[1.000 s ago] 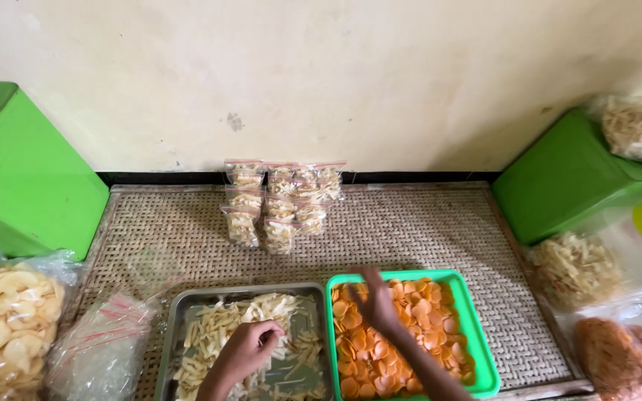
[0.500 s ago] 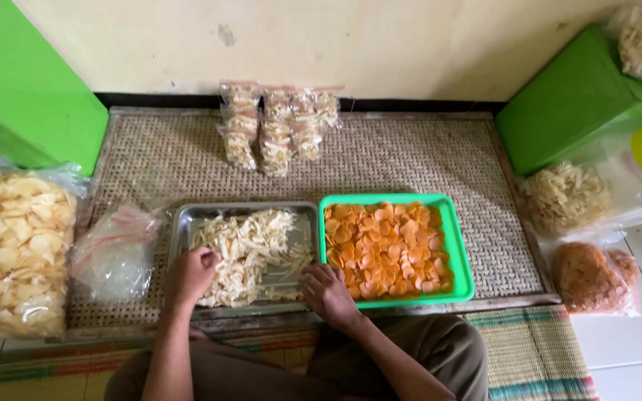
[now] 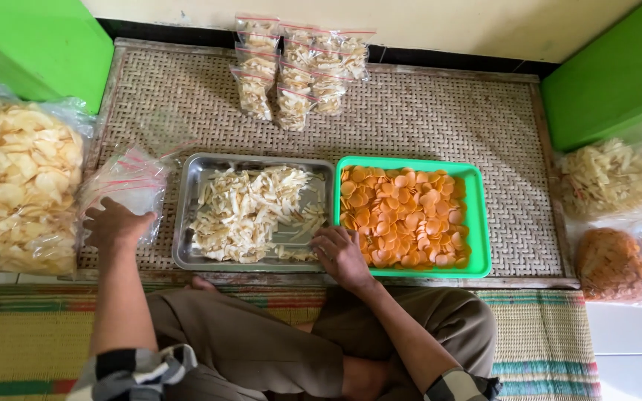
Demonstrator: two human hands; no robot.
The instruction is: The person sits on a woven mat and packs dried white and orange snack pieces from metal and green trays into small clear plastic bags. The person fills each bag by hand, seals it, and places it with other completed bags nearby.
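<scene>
Small clear snack packets point(image 3: 299, 70), red-striped tops, far mat edge. Empty clear bags point(image 3: 124, 186) under left hand point(image 3: 115, 225). Large cracker bag point(image 3: 16, 186) left. Pale chip bag point(image 3: 607, 174), brown snack bag point(image 3: 618, 263) right.

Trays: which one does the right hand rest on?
The right hand rests across both, mostly the green plastic tray of orange crackers, not the metal tray.

We see both forearms bare from the elbow down. The left hand point(image 3: 115, 225) and right hand point(image 3: 342, 256) carry no gloves, rings or watch that we can make out. Each upper arm bears a short sleeve in a grey, black and white check. We wear plain olive-brown trousers.
</scene>
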